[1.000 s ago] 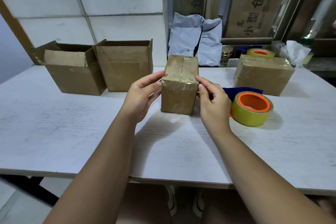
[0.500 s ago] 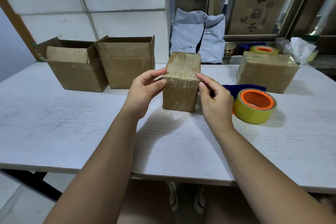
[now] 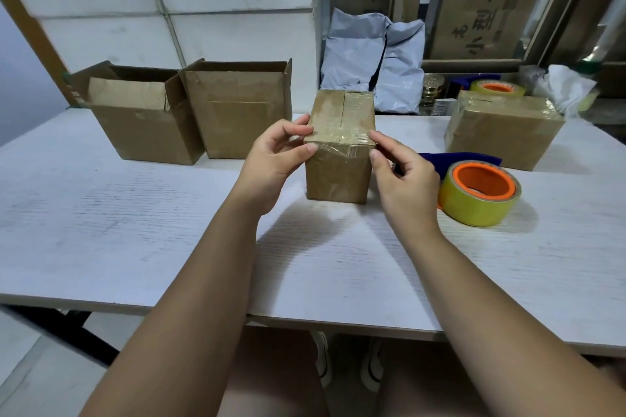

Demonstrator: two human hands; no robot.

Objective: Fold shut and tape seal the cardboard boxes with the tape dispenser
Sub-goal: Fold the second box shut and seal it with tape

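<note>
A: Let us start with the worktop (image 3: 135, 230). What do we have on it?

B: At the far left we see the left open box (image 3: 142, 132) just beside the right open box (image 3: 240, 125), both with flaps up. At the far right a sealed box (image 3: 504, 135) sits with tape across its top. None of these has moved in the last second.

A: And the one we are working on?

B: The middle box (image 3: 338, 176) stands on the worktop in front of us, between our arms. Its flaps are folded down, and a glossy strip runs along the top seam and over onto the near face. It stays on the surface; we have not lifted it.

A: The tape dispenser (image 3: 474, 206)?

B: It lies on the worktop just to the right of our right hand (image 3: 406, 179), roll facing up, blue handle behind it, and neither hand touches it.

A: So what has changed?

B: Mostly the left hand (image 3: 271, 162). A second ago it lay flatter against the box's left side. Now its fingers curl over the top left corner and its thumb presses the tape end (image 3: 338, 152) on the near face. Our right hand pinches the top right corner, forefinger on top and thumb at the near edge, much as before.

A: What does that tell us?

B: We judge that this box is already taped and that we are rubbing the strip end down. After that we probably set it aside and turn to the open pair, which are not yet folded.
</note>
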